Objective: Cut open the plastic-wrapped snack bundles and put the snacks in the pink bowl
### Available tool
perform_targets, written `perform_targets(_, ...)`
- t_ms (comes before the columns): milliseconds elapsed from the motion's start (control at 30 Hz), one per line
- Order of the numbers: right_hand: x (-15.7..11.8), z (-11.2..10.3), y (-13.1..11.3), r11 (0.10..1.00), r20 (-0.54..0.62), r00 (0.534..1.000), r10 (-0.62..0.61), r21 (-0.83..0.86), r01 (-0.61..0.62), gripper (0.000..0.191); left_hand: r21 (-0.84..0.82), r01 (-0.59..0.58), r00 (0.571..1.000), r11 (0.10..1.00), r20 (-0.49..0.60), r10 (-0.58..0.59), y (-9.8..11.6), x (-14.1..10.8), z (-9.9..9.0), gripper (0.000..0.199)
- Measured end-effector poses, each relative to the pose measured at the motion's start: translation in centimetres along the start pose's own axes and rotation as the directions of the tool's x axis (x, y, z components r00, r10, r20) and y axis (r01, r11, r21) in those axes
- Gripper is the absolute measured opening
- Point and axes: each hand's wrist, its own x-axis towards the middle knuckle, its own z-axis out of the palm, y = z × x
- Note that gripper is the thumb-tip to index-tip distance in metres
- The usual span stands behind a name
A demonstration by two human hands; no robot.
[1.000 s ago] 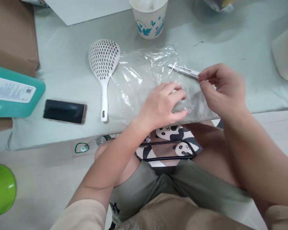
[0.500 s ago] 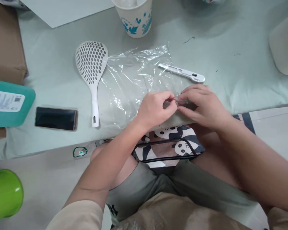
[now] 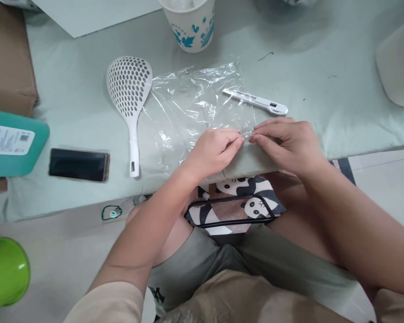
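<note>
head view: your left hand (image 3: 218, 150) and right hand (image 3: 287, 143) meet low over the table's near edge, fingertips almost touching, each pinching a small gathered part of the clear plastic film (image 3: 191, 107) between thumb and fingers. the rest of the film lies spread on the cloth (image 3: 319, 85), beyond and to the left of your hands.

as to progress, the film is in your grasp at its near right part, while its main area lies loose; whether it is torn or cut at the pinch cannot be told. the skimmer (image 3: 129, 85) lies bare beside the film, at its left edge, and the utility knife (image 3: 265, 104) is set down, held by neither hand. both hands have yet to let go of the film.

materials: the film is thin, glossy and creased, with sharp white glints. the skimmer is smooth, white and apparently plastic — a rounded bowl pierced by dark oval holes, tapering to a handle with a slotted end. the knife is slim, white and straight; its narrow end overlaps the film — over or under, it is unclear. the cloth is pale green and softly wrinkled; the paper cup (image 3: 191, 29) beyond bears blue leaf shapes.
</note>
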Motion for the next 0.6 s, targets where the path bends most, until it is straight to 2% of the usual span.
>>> perform_targets(200,0.2,-0.4,0.3,1.0,-0.014,1.0,-0.012,-0.013,0.012,0.024,-0.009,0.05,0.999,0.999,0.013,-0.05,-0.3,0.1,-0.1,0.04)
perform_targets(367,0.1,-0.1,-0.4,0.997,-0.051,0.997,0.049,-0.053,-0.051,0.018,-0.024,0.094,0.995,0.995,-0.016,-0.095,-0.5,0.4,-0.1,0.038)
perform_targets(400,0.1,0.2,-0.6,0.997,-0.066,0.997,0.042,-0.057,-0.046,0.016,-0.036,0.099,0.995,0.994,-0.022,-0.1,-0.6,0.4,0.0,0.038)
perform_targets(500,0.1,1.1,-1.0,0.996,-0.072,0.996,-0.048,-0.077,0.043,0.028,-0.082,0.106,0.994,0.991,-0.018,-0.108,-0.6,0.5,-0.1,0.038)
perform_targets(600,0.3,1.8,-1.1,0.988,-0.066,0.992,-0.107,-0.117,0.099,0.021,-0.112,0.106,0.994,0.988,0.002,-0.107,-0.4,0.5,-0.2,0.038)
